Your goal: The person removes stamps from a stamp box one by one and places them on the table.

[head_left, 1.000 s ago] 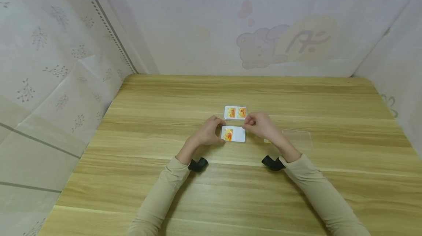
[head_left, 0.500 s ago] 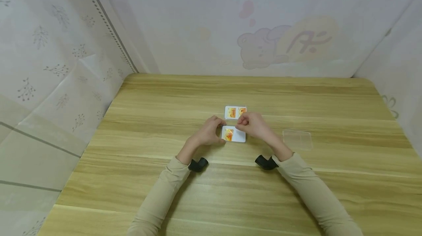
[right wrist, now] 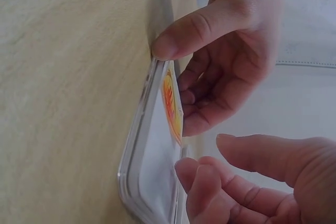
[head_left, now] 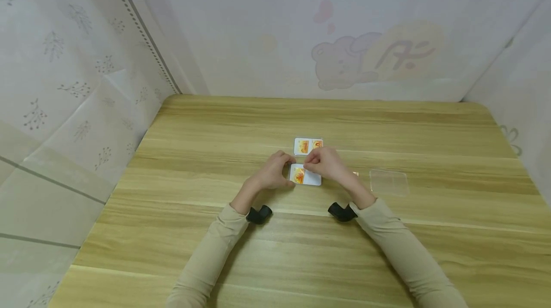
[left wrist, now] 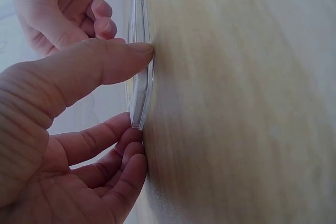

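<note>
A clear plastic case (head_left: pixel 314 178) with a white insert lies flat on the wooden table. On its left half is a small orange-and-yellow picture (head_left: pixel 297 175), like a stamp. My left hand (head_left: pixel 272 172) grips the case by its left end, thumb on the near edge and fingers on the far edge. My right hand (head_left: pixel 330 164) is over the case's right half, its fingertips beside the picture's upper right edge. In the right wrist view, the right thumb and fingers (right wrist: pixel 206 181) are apart, with nothing visible between them. Whether they touch the case cannot be made out.
A second case (head_left: pixel 297 147) with two orange pictures lies just behind. To the right is a thin clear plastic cover (head_left: pixel 389 183). A small orange-yellow piece (head_left: pixel 356 173) shows beside the right forearm. A patterned cloth wall (head_left: pixel 241 49) stands behind the table.
My right hand has moved left over the case, from its right end to beside the picture. My left hand keeps its grip without moving.
</note>
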A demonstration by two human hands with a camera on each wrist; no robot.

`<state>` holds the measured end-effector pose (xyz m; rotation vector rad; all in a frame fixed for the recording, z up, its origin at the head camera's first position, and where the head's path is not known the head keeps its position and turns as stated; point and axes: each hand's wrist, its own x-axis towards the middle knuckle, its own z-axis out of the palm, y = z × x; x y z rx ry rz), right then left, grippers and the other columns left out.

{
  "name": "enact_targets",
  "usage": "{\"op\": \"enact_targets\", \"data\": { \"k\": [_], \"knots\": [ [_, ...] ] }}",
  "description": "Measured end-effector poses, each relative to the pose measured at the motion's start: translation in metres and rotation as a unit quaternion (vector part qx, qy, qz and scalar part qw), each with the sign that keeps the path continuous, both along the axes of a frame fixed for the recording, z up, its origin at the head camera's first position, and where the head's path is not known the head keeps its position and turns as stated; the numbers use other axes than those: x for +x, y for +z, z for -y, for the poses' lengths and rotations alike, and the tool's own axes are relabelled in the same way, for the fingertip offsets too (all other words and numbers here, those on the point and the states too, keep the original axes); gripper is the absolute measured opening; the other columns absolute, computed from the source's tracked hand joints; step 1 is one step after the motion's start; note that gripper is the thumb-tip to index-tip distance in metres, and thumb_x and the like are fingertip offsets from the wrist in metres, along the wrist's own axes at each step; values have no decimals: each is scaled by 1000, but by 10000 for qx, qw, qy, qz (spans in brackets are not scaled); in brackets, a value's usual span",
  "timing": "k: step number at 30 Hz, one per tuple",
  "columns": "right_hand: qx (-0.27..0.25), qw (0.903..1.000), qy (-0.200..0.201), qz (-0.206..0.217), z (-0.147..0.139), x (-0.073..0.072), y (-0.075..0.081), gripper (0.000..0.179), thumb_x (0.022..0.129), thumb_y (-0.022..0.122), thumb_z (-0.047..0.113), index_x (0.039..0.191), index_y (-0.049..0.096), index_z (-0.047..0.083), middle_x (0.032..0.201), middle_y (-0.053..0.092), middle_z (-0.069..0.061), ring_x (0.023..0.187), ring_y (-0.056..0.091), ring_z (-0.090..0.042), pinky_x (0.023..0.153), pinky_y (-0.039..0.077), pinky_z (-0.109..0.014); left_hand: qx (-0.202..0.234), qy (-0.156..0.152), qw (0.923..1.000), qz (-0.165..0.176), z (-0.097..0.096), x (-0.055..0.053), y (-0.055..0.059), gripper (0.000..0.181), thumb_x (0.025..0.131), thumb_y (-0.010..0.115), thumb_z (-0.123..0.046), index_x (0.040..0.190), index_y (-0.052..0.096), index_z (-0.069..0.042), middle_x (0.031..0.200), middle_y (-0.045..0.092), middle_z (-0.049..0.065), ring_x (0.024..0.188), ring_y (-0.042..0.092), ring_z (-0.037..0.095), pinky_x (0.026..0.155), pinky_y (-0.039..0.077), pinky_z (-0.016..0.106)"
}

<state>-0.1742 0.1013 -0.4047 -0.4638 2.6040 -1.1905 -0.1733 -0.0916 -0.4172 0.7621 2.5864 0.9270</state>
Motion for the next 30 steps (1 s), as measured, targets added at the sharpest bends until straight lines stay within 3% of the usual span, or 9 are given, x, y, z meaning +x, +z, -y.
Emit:
{"op": "enact_targets", "data": {
  "k": [9, 16, 30],
  "knots": [
    [410, 9990, 65, 139, 9, -6, 0, 14, 77, 73, 5, 86, 67, -4, 75, 64, -9, 69, 58, -17, 60, 48, -24, 29, -37, 10000, -33, 1, 0, 0, 54, 67, 81, -6, 114, 56, 6, 110, 52, 15, 107, 48, 29, 96, 40, 39],
    [539, 9977, 41, 420, 15, -7, 0, 18, 74, 76, 4, 85, 66, -4, 70, 61, -7, 60, 52, -13, 53, 43, -20, 47, -60, 10000, -30, 1, 0, -1, 53, 67, 80, -5, 113, 57, 6, 111, 52, 16, 108, 48, 29, 97, 39, 39],
    [945, 9955, 18, 72, 23, -7, -3, 13, 71, 78, 3, 75, 66, 0, 67, 60, -6, 60, 52, -14, 53, 42, -21, 11, -48, 10000, -20, 0, -1, -2, 54, 68, 80, -6, 114, 56, 6, 112, 52, 15, 108, 48, 29, 97, 39, 38]
  ]
}}
